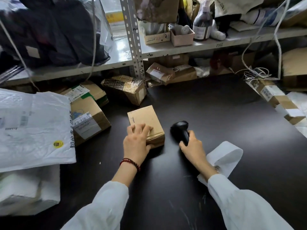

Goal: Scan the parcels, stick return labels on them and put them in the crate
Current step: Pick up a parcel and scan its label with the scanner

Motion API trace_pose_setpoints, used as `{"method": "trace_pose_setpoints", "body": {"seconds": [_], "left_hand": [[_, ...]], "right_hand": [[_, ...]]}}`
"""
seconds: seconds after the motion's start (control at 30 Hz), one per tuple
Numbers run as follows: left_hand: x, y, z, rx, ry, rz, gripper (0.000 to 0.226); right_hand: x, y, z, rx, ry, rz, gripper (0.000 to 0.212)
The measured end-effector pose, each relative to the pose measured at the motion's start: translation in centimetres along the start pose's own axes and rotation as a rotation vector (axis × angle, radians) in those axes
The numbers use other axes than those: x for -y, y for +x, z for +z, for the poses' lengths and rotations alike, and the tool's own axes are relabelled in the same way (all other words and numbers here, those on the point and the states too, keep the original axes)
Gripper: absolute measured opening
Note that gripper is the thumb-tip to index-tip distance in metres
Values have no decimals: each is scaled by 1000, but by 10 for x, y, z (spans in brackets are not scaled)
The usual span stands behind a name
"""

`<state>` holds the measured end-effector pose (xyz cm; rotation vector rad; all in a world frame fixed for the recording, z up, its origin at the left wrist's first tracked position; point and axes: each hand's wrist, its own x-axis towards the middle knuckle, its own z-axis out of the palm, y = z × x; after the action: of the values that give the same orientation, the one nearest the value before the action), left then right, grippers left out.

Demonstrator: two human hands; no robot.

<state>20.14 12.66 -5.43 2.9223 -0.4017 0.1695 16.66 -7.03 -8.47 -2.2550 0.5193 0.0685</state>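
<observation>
My white sleeves (106, 205) stretch over the black table (216, 105).
My left hand (136, 140) grips the near end of the small cardboard parcel (146, 118), fingers curled on top, thumb against its side; my right hand (193, 146) wraps the black scanner (180, 129) just beside it, label roll (226, 155) by my wrist.

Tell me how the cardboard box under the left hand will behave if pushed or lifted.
The small cardboard box looks stiff, though its near edge is crumpled. Lying flat, it should slide on the smooth table, not tip.
</observation>
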Motion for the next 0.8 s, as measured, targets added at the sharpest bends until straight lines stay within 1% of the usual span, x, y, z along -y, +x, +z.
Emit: {"method": "trace_pose_setpoints", "body": {"seconds": [0.13,0.27,0.4,0.47,0.53,0.63,0.67,0.7,0.73,0.8], "left_hand": [[-2,-49,-7,-10,-33,3,60],[-1,-72,-27,32,-84,41,61],[5,-59,-59,166,-90,138,61],[8,-48,-68,210,-156,130,61],[10,-35,-67,169,-248,130,54],[11,-13,-63,37,-348,125,39],[12,-6,-63,9,-335,100,39],[12,1,-63,-16,-273,74,40],[14,7,-62,-35,-179,49,45],[13,17,-64,-30,-22,2,62]], "right_hand": [[-7,-22,-1,54,-2,-12,36],[-7,-32,-3,111,-52,46,31],[-6,-39,-5,118,-129,55,27],[-7,-42,-5,106,-142,42,28],[-7,-45,-5,87,-154,39,31],[-9,-48,-4,54,-163,11,33],[-9,-49,-4,44,-168,2,32],[-10,-49,-3,34,-175,-7,32],[-11,-50,-3,25,-182,-20,32],[-11,-50,-1,1,-200,-46,36]]}}
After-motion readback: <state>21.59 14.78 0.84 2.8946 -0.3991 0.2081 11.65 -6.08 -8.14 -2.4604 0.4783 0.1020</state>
